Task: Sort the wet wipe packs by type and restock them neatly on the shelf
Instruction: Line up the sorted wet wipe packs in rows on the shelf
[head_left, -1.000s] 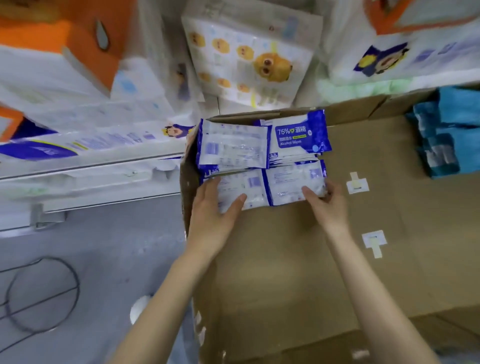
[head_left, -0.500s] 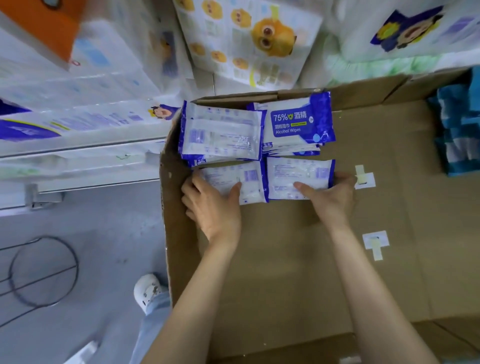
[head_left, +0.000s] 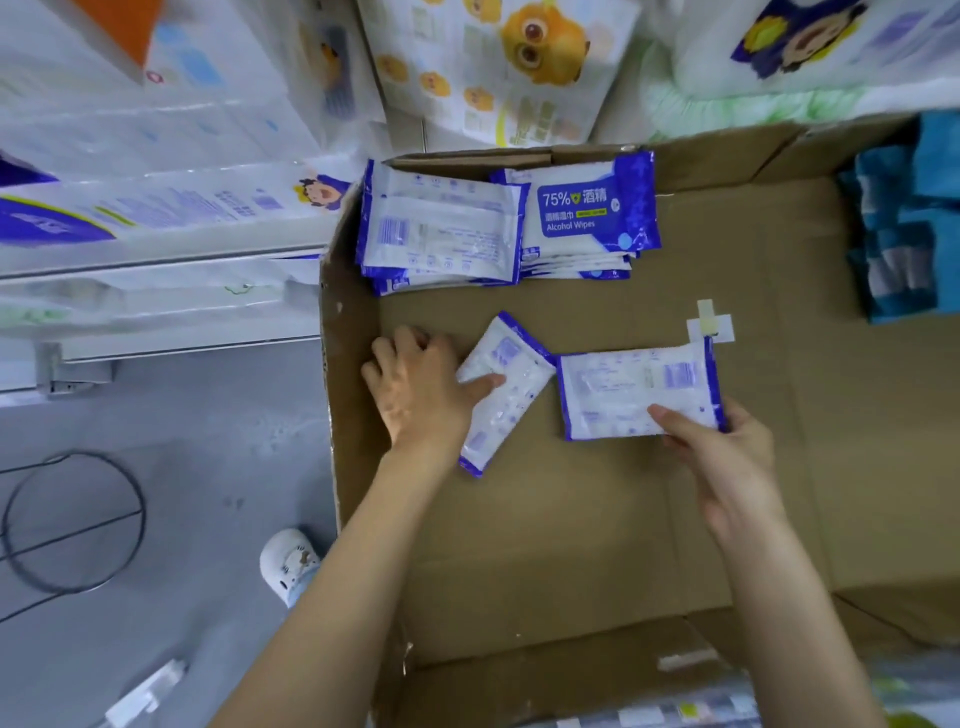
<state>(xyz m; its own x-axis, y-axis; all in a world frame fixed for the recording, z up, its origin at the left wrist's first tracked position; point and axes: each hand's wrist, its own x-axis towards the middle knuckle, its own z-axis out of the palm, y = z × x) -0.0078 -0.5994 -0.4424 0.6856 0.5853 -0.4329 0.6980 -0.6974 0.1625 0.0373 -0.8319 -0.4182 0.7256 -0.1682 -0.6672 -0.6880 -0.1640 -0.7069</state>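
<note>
Inside a big open cardboard box (head_left: 597, 545) lie blue-and-white alcohol wipe packs. Two short stacks sit at the box's far left corner: one back side up (head_left: 441, 231), one with the "75% Alcohol Wipes" label up (head_left: 587, 218). My left hand (head_left: 421, 387) grips a tilted pack (head_left: 511, 395), thumb on top. My right hand (head_left: 727, 457) holds another pack (head_left: 636, 389) back side up by its lower right corner. Both held packs are nearer me than the stacks.
Shelves at the left (head_left: 156, 249) and back carry large white wipe and tissue packages (head_left: 498, 67). Teal packs (head_left: 914, 223) fill the box's far right. A wire ring stand (head_left: 72, 519) and my shoe (head_left: 288, 564) are on the grey floor at the left.
Both hands have pulled one pack each off the front row toward me. The left pack is now tilted, the right one moved right. The view has shifted closer.
</note>
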